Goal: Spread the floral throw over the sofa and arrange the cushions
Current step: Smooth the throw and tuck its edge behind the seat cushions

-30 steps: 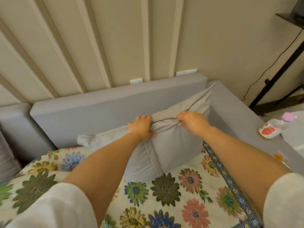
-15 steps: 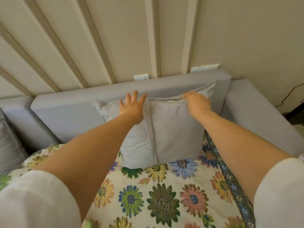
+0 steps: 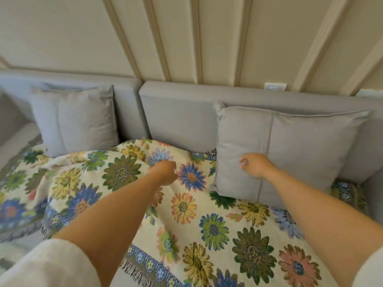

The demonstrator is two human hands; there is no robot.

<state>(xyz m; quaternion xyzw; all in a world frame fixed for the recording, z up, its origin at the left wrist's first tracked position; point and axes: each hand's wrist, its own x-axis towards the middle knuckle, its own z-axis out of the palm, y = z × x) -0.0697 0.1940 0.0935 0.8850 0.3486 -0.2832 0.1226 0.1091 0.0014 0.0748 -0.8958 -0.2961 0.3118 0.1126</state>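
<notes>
The floral throw [image 3: 186, 212] lies rumpled over the seat of the grey sofa [image 3: 178, 119], with a raised fold near the middle back. A grey cushion [image 3: 306, 148] stands upright against the right backrest. A second grey cushion [image 3: 76, 119] leans against the left backrest. My left hand [image 3: 165, 172] hovers over the throw with fingers curled loosely and nothing in it. In front of the right cushion's lower left part, my right hand [image 3: 255, 164] hangs with fingers loosely bent, holding nothing.
A panelled cream wall [image 3: 186, 38] rises behind the sofa, with a white socket [image 3: 275, 86] just above the backrest. The throw's fringed blue border [image 3: 141, 264] hangs at the seat's front edge. White sleeves cover my upper arms.
Both hands have let go of the right cushion and drawn back from its top edge. The view has swung left, bringing the second cushion and more of the throw into sight.
</notes>
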